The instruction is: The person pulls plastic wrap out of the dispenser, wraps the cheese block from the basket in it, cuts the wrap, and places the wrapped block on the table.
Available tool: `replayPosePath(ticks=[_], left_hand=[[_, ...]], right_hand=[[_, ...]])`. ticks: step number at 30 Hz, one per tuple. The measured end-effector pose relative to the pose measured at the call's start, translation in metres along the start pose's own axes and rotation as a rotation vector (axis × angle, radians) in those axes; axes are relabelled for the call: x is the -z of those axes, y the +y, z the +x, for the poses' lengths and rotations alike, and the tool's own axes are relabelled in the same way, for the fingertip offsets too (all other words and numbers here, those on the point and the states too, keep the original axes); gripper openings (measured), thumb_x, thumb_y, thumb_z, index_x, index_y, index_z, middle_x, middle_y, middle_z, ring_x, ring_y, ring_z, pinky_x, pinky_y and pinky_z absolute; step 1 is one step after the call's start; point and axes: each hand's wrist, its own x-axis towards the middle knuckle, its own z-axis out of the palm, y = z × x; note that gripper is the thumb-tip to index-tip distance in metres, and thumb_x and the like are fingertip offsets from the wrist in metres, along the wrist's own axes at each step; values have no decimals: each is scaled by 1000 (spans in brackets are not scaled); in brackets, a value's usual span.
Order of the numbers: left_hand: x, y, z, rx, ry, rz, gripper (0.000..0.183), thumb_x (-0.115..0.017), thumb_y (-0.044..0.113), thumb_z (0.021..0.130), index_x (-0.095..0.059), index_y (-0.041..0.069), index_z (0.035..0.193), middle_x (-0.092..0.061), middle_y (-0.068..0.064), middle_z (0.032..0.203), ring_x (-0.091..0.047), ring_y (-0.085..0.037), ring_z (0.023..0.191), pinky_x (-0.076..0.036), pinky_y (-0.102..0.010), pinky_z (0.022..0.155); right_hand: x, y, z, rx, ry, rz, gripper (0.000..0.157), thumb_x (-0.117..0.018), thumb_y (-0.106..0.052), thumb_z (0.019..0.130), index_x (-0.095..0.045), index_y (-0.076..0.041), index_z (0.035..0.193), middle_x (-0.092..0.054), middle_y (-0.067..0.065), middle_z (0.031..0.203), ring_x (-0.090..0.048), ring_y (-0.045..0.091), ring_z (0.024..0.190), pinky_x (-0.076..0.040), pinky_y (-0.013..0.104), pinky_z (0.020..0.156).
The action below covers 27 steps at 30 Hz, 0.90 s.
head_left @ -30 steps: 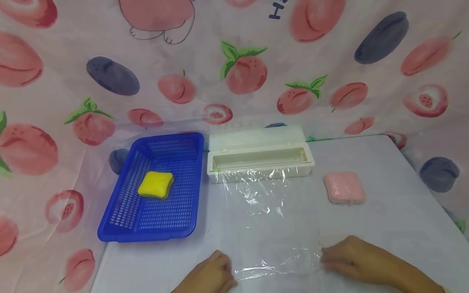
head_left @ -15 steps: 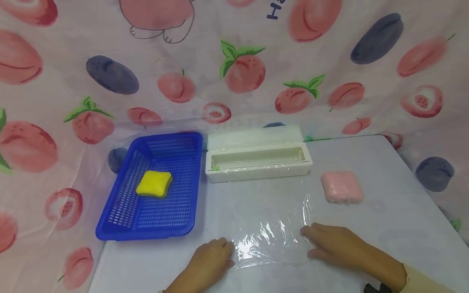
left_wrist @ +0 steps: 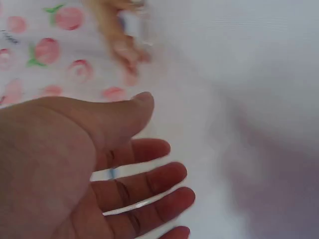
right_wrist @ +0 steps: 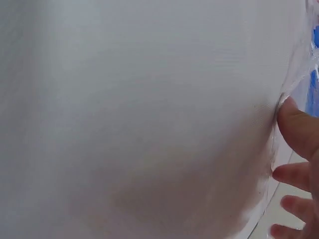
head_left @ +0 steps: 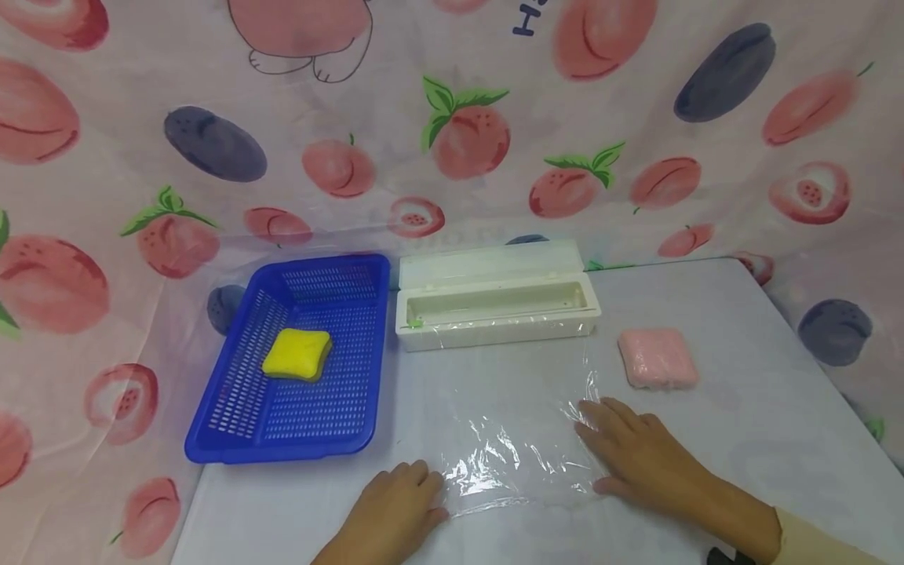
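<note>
A sheet of clear plastic film [head_left: 508, 447] lies across the white tabletop, running from a long white box [head_left: 497, 314] with its lid raised. At the film's near left edge, my left hand [head_left: 391, 510] rests with fingers extended; the left wrist view shows the thumb and fingers [left_wrist: 149, 186] apart, nothing between them. My right hand [head_left: 646, 459] touches the film's right edge with spread, fairly straight fingers. In the right wrist view its thumb [right_wrist: 295, 127] lies against the film's edge. A pink sponge-like block [head_left: 658, 359], shiny as if wrapped, lies beyond my right hand.
To the left stands a blue perforated basket [head_left: 374, 392] with a yellow sponge-like block [head_left: 297, 353] inside. A fruit-print curtain [head_left: 452, 220] hangs behind the table. A small black object [head_left: 727, 556] shows by my right wrist.
The stretched film has come down slack onto the table in front of the box. My right hand has moved up and left, and its fingers have spread. My left hand has loosened beside the film.
</note>
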Motion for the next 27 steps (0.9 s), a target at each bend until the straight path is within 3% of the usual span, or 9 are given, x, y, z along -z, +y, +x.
replayPosePath(ticks=[3,5,8,11,15,18,22,27], left_hand=[[30,-4,-13,23,20,-76,34,-66,45,97,-68,22,122,-64,5,110,-59,-14,102,-55,-41,91],[50,-14,-19,45,109,-92,34,-67,43,97,-68,22,125,-66,3,121,-60,-17,112,-53,-46,98],[78,-39,-24,99,269,-58,38,-70,39,96,-68,21,129,-63,-4,136,-58,-27,126,-49,-55,104],[106,-75,-21,159,335,-28,49,-70,36,96,-62,16,140,-52,-15,150,-49,-40,138,-42,-66,107],[137,-128,-7,229,261,-60,61,-66,36,99,-48,9,151,-36,-26,159,-34,-52,145,-33,-75,108],[148,-168,12,236,187,-91,65,-63,36,101,-43,2,152,-33,-34,157,-31,-58,143,-29,-77,108],[148,-209,40,249,85,-130,68,-58,38,103,-41,-7,150,-39,-38,152,-33,-58,141,-29,-72,113],[137,-240,62,384,-41,-219,78,-55,45,102,-31,-9,154,-34,-38,154,-33,-58,142,-28,-70,115]], right_hand=[[3,-2,-2,-15,-72,12,81,-73,-59,85,-51,-16,150,-40,8,163,-38,34,149,-47,62,100],[4,-2,-4,-38,-139,39,80,-66,-59,91,-45,-16,155,-37,7,165,-36,33,151,-42,68,105],[4,-2,-6,-54,-183,73,78,-60,-59,95,-40,-16,157,-34,6,166,-36,32,151,-37,73,107],[3,-2,-6,-53,-191,65,78,-59,-58,96,-38,-16,158,-32,6,167,-34,31,152,-35,74,107],[3,-2,-7,-61,-195,71,78,-59,-58,96,-37,-17,159,-30,6,168,-33,32,153,-35,76,106],[3,-3,-8,-71,-200,81,79,-59,-59,96,-37,-18,159,-30,5,168,-33,32,153,-34,78,105],[3,-3,-9,-77,-197,86,79,-60,-60,95,-37,-19,159,-30,4,168,-33,32,153,-34,79,104],[3,-5,-8,-75,-186,113,78,-59,-58,96,-36,-19,159,-29,4,169,-32,32,153,-33,79,105]])
